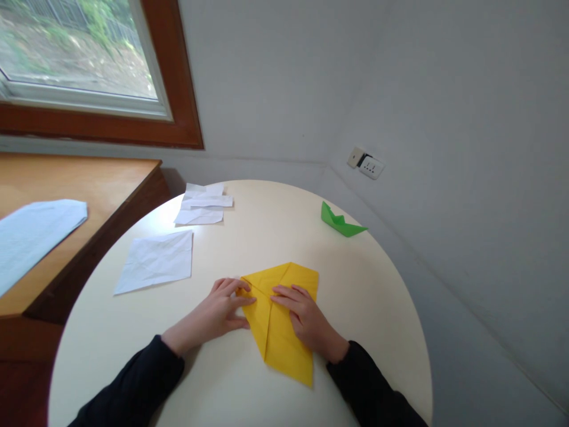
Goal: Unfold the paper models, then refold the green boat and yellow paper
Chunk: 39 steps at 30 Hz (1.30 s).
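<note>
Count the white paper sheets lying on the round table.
2 at least: a creased sheet left of the left hand, and a small stack at the far edge that may hide more sheets. The right hand presses yellow paper.

A round cream table (364, 279) fills the near middle; plain grey walls (400, 71) meet in a corner behind its far edge; a white wall socket (367, 164) sits low on the right wall; at the far left, a window (80, 53) in a brown wooden frame lets in daylight; below it stands a wooden desk (89, 184), just beside the table.
</note>
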Motion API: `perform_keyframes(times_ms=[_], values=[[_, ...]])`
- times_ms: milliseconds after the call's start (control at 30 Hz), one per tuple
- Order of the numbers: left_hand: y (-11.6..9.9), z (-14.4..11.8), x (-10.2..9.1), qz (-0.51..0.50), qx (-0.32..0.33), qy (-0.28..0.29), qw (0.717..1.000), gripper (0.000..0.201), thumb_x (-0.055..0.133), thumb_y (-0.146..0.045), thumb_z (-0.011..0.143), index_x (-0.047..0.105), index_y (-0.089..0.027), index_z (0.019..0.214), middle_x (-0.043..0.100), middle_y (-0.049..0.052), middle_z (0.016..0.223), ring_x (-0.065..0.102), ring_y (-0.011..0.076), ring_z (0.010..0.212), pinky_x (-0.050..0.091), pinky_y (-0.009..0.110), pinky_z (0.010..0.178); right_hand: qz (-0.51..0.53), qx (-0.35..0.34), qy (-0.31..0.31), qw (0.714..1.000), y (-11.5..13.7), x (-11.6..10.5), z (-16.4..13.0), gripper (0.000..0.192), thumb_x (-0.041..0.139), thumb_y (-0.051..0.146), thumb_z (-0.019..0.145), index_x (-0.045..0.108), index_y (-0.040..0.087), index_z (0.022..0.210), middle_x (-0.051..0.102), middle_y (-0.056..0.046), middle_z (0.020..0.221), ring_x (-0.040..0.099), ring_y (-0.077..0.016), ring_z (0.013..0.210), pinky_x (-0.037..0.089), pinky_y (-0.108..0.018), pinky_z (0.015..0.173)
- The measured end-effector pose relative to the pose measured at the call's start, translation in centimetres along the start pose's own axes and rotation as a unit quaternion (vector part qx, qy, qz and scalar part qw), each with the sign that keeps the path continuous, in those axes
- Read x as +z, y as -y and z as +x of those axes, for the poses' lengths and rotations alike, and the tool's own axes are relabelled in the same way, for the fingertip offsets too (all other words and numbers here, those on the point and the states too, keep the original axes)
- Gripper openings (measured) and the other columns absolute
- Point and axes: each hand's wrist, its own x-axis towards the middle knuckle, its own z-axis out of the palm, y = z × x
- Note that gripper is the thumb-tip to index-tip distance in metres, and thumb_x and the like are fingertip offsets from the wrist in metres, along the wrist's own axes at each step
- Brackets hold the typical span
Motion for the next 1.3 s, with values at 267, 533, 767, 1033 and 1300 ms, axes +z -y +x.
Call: perform_keyframes(times_ms=[267, 533, 767, 1033, 1300], values=[[-0.2, 0.2, -0.2, 0.013, 0.029, -0.023, 0.999, 0.033, 0.057, -0.041, 0.082, 0.063, -0.024, 0.111, 0.056, 0.009, 0.107, 0.050, 0.0238, 0.102, 0.039, 0.040, 0.091, -0.001, -0.005, -0.007, 1.000, 0.0, 0.0, -0.1, 0.057, 0.033, -0.004, 0.070, 0.060, 0.019, 0.116, 0.058, -0.008, 0.126, 0.049, -0.0181, 0.120, 0.034, -0.046, 0.103], [-0.5, 0.2, -0.2, 0.041, 0.055, -0.051, 0.996, 0.037, 0.045, -0.007, 0.080, 0.061, -0.021, 0.110, 0.057, 0.008, 0.105, 0.050, 0.0208, 0.100, 0.041, 0.037, 0.091, 0.003, 0.004, -0.001, 1.000, 0.1, -0.1, 0.0, 0.054, 0.033, -0.002, 0.073, 0.060, 0.018, 0.116, 0.057, -0.009, 0.127, 0.049, -0.0183, 0.121, 0.033, -0.046, 0.103], [0.0, 0.6, 0.9, 0.066, 0.101, -0.144, 0.982, 0.022, 0.048, -0.007, 0.082, 0.063, -0.020, 0.092, 0.062, 0.005, 0.093, 0.054, 0.0173, 0.091, 0.041, 0.036, 0.089, 0.011, -0.011, 0.003, 1.000, 0.4, -0.2, 0.0, 0.055, 0.034, -0.004, 0.071, 0.061, 0.018, 0.115, 0.057, -0.009, 0.127, 0.048, -0.0184, 0.120, 0.033, -0.046, 0.103], [-1.1, 0.5, 0.9, 0.035, 0.117, -0.103, 0.987, 0.037, 0.047, -0.003, 0.076, 0.057, -0.019, 0.109, 0.062, 0.007, 0.102, 0.054, 0.0187, 0.097, 0.041, 0.037, 0.091, 0.024, -0.045, -0.007, 0.999, 0.6, -0.2, -0.2, 0.053, 0.038, -0.003, 0.073, 0.062, 0.021, 0.114, 0.060, -0.007, 0.123, 0.051, -0.0176, 0.116, 0.035, -0.042, 0.101], [-2.5, 0.5, 1.6, 0.031, 0.108, -0.056, 0.992, 0.035, 0.053, -0.006, 0.074, 0.060, -0.015, 0.107, 0.062, 0.011, 0.102, 0.054, 0.0224, 0.096, 0.046, 0.038, 0.087, 0.050, -0.063, -0.005, 0.997, 0.8, -0.4, -0.2, 0.045, 0.041, 0.000, 0.077, 0.063, 0.021, 0.110, 0.063, -0.007, 0.117, 0.053, -0.0181, 0.112, 0.038, -0.040, 0.097]])
